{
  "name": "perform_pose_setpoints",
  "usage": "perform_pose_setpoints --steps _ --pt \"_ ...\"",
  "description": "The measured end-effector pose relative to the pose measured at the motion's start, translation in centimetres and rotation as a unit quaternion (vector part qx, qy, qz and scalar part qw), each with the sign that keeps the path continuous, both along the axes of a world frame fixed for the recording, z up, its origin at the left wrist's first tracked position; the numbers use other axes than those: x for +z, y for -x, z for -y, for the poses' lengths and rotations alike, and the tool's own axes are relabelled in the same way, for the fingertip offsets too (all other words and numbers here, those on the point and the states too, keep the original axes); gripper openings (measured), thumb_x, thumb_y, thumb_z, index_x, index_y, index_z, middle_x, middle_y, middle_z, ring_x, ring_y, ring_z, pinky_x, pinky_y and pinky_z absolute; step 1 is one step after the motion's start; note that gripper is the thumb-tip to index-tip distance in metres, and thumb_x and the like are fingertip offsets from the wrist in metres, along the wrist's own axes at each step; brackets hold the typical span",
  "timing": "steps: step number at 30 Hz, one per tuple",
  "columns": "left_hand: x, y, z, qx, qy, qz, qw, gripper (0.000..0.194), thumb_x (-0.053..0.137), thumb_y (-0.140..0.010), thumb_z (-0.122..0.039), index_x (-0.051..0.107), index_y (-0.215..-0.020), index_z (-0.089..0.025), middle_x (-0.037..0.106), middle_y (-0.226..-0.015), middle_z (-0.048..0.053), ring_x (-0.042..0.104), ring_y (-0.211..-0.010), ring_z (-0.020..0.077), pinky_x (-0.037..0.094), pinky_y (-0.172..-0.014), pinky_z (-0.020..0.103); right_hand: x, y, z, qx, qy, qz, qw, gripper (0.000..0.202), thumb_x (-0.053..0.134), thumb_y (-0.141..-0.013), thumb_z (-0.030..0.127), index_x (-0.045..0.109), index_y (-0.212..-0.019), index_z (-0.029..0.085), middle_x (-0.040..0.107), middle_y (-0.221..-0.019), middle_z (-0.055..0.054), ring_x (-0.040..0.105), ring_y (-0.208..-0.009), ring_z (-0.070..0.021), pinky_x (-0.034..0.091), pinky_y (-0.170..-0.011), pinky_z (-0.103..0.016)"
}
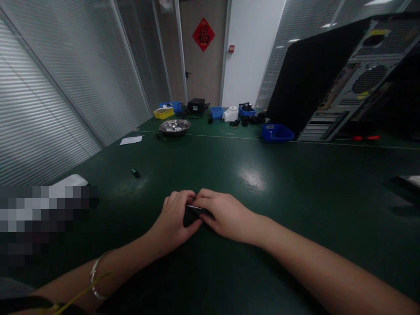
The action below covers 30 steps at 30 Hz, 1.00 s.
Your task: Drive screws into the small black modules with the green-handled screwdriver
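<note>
Left hand, right hand | both gripping one small dark object, mostly hidden | over green table

A left hand and a right hand meet around a small item above a table. Beyond the grip, to its left, a gadget lies on the tabletop; farther that way rests a sheet of paper, with a bowl to the paper's right. Well beyond the grip, a power box sits almost straight ahead, a door behind the table. To the grip's far right stands a computer case, a bin at its near left corner.
</note>
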<state>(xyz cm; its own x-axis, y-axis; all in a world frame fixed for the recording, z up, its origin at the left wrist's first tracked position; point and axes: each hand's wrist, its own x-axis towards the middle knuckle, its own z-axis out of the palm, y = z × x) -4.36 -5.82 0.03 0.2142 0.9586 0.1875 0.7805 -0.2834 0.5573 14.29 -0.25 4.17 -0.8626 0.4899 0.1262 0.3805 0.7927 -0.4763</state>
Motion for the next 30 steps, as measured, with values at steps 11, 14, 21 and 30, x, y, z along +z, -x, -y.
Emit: perform_pose_setpoints --steps 11,14,21,30 --pt "-0.1 0.3 0.5 -0.019 0.043 0.093 0.995 0.048 0.068 -0.080 -0.018 0.046 -0.122 -0.023 0.058 -0.117 0.009 0.057 -0.109 0.0285 0.047 -0.094 0.047 -0.7 -0.1 -0.2 -0.053 0.022 0.003 0.998 0.020 0.063 -0.096 0.026 0.064 -0.113 0.015 0.068 -0.113 -0.006 0.068 -0.095 -0.0214 0.058 -0.080 -0.041" --pt "-0.1 0.3 0.3 -0.024 0.046 0.117 0.992 0.048 0.068 -0.080 -0.016 0.046 -0.122 -0.024 0.059 -0.116 0.007 0.058 -0.108 0.0265 0.047 -0.096 0.046 -0.9 -0.1 -0.2 -0.074 0.040 -0.018 0.996 0.020 0.063 -0.096 0.027 0.064 -0.112 0.016 0.067 -0.113 -0.006 0.068 -0.095 -0.0215 0.057 -0.081 -0.041" --pt "0.1 0.2 0.1 -0.019 0.058 0.165 0.984 0.049 0.067 -0.078 -0.012 0.047 -0.122 -0.023 0.061 -0.112 0.006 0.060 -0.103 0.0255 0.048 -0.093 0.046 -1.4 0.2 -0.1 -0.088 0.063 -0.064 0.992 0.017 0.064 -0.094 0.026 0.064 -0.108 0.015 0.067 -0.109 -0.005 0.067 -0.094 -0.0211 0.056 -0.080 -0.041" --pt "-0.3 0.4 0.0 -0.023 0.119 0.280 0.952 0.055 0.069 -0.080 -0.013 0.046 -0.130 -0.022 0.062 -0.117 0.008 0.061 -0.107 0.0253 0.046 -0.098 0.045 -1.5 0.3 0.5 -0.093 0.069 -0.102 0.988 0.026 0.065 -0.081 0.002 0.063 -0.101 0.018 0.064 -0.102 -0.005 0.064 -0.093 -0.0195 0.052 -0.080 -0.032"
